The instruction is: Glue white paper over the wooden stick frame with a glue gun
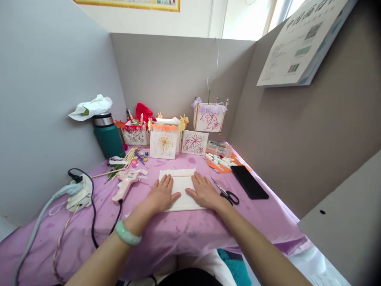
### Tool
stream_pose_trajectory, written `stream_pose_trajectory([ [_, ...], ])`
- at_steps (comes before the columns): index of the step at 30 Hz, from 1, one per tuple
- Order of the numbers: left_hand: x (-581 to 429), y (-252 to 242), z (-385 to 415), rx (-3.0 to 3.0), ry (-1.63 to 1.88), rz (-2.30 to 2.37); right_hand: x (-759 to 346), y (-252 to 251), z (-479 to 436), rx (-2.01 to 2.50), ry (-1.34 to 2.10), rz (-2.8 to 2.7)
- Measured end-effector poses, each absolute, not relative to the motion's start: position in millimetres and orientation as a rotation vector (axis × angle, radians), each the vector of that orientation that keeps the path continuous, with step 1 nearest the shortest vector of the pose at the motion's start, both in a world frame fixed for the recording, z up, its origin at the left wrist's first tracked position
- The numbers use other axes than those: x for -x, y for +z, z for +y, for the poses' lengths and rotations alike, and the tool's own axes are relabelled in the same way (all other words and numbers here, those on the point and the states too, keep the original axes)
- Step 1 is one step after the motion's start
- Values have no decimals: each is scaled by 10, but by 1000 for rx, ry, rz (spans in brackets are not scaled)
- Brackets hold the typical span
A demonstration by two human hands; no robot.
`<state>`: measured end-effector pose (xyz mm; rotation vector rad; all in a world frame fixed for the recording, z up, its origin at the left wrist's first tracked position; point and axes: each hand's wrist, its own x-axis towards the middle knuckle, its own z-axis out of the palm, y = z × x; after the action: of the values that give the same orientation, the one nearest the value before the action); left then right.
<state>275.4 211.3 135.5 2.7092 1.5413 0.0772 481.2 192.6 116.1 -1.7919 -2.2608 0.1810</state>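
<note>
A white sheet, paper or cloth, lies on the purple tablecloth in front of me, with a band along its far edge that looks folded or rolled. My left hand rests flat on its left side, fingers stretched forward. On the right side my right hand lies flat in the same way, thumb pointing inward. Neither hand grips anything. Black-handled scissors lie just right of my right hand. A pale pink glue gun is to the left of my left hand.
Decorated boxes and drawn flower cards stand at the back. A green bottle and a power strip with cables are on the left. Marker pens and a black phone lie right. Grey partitions enclose the table.
</note>
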Motion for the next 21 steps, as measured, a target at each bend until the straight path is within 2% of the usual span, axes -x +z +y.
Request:
stream_pose_trajectory([
  [7, -2725, 1240, 2117, -2655, 46, 1518, -4789, 1192, 1887, 1848, 280, -2291],
  [17, -2782, 1499, 2272, -2649, 14, 1479, -4857, 1107, 2039, 1715, -122, -1948],
  [21, -2858, 1520, 2440, -2637, 7, 1529, -4791, 1185, 2128, 1846, 60, -2104],
])
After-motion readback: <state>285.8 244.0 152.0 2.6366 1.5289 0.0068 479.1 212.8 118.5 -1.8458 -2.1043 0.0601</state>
